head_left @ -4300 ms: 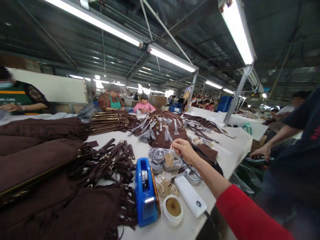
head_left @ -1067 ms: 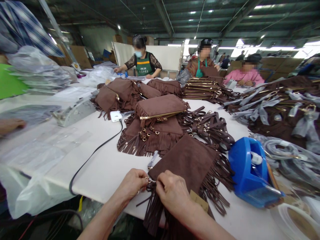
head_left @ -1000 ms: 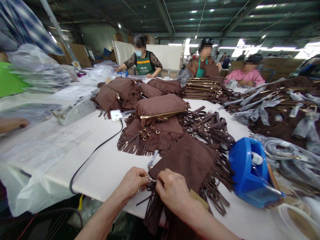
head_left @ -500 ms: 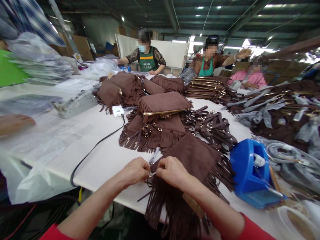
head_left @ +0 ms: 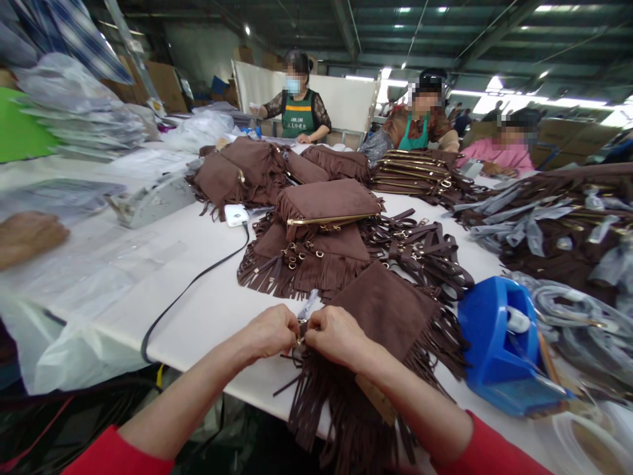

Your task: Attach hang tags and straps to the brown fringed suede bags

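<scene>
A brown fringed bag (head_left: 390, 307) lies at the table's near edge, its long fringe hanging over. At its left corner my left hand (head_left: 274, 330) pinches small metal hardware. My right hand (head_left: 333, 333) is closed close beside it at the same corner; what its fingertips hold is too small to make out. A clear plastic-wrapped piece (head_left: 309, 305) sticks up just behind the fingertips. Beyond the hands, another brown bag with a gold zipper (head_left: 329, 201) rests on more fringed bags with gold rings.
A blue tape dispenser (head_left: 499, 343) stands right of the bag, near brown straps (head_left: 425, 254). A white device (head_left: 236, 215) with a black cable lies left of centre. Another person's hand (head_left: 32, 237) is at the far left; several people sit across the white table (head_left: 198, 316).
My hands stay at the bag's corner, with the fingertips slightly shifted. Across the table, one person's raised arm has come down. The view has shifted a little.
</scene>
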A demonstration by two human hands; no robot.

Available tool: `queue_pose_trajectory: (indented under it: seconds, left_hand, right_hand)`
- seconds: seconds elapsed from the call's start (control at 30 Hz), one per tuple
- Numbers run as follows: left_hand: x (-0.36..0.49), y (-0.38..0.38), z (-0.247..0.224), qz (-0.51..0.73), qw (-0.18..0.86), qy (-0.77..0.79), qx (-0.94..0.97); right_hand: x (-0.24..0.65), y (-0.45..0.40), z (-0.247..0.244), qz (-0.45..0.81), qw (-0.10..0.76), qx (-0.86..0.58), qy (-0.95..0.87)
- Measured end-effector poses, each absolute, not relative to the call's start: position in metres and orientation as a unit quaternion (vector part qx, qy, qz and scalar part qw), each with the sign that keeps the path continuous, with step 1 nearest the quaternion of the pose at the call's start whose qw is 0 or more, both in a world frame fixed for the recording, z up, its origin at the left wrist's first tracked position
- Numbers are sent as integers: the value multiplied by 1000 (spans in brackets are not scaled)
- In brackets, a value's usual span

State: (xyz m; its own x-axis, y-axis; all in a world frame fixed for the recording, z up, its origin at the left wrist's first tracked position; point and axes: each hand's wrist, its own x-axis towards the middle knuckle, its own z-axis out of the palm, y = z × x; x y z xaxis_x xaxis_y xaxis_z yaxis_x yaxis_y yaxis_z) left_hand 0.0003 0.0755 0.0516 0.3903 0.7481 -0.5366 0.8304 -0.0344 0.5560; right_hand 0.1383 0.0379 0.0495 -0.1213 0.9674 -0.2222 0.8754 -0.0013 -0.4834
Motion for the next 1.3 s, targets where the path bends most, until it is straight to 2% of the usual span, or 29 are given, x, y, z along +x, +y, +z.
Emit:
queue_pose_trajectory:
  seconds: [0.2,0.5,0.6,0.77,0.93,1.3]
  left_hand:
    - [0,79,50,-63,405,539,736]
    - [0,95,53,-135,376,458,794]
    - [-7,88,55,-110,314,465,820]
    - [-22,35,38,16,69,568,820]
    - [-13,-8,-2,74,82,611,784]
    - [-16,-26,-19,148,-77,652,740]
  right_hand:
    - [138,34,46,258,108,-634,-721]
    - [134,27,35,249,91,-608,-749]
    - [132,26,31,249,99,-614,-742]
    - [132,25,23,246,121,-623,-732]
    - [134,24,19,251,148,-615,-732]
    - [137,22,13,234,168,-583,-760]
